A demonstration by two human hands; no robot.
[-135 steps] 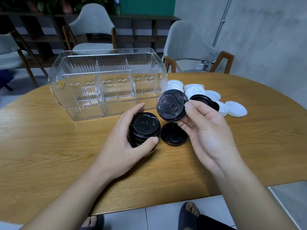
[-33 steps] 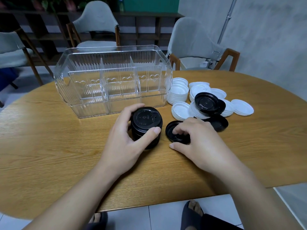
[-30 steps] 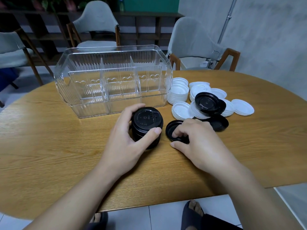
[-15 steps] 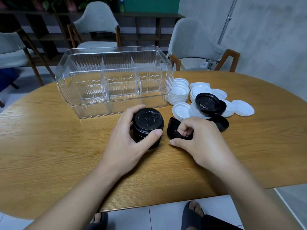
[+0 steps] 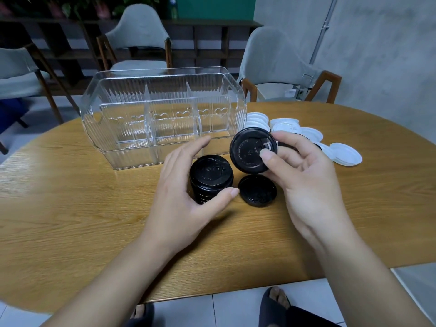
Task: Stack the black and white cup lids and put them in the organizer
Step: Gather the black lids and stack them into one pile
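Observation:
A stack of black lids (image 5: 210, 182) stands on the wooden table (image 5: 70, 208). My left hand (image 5: 184, 194) cups it, thumb against its front and fingers arched behind. My right hand (image 5: 304, 175) holds a single black lid (image 5: 250, 152) tilted up above the table, top face toward me, just right of the stack. Another black lid (image 5: 258, 190) lies flat below it. White lids (image 5: 346, 156) are piled at the back right, partly hidden by my right hand. The clear organizer (image 5: 162, 77) with three compartments stands behind the stack, with nothing in it.
Grey chairs (image 5: 278, 64) stand beyond the table's far edge. The table's front edge runs close to my feet.
My right hand has closed on a black lid lying on the table and lifted it up beside the stack. My left hand stays at the stack, its fingers loosened.

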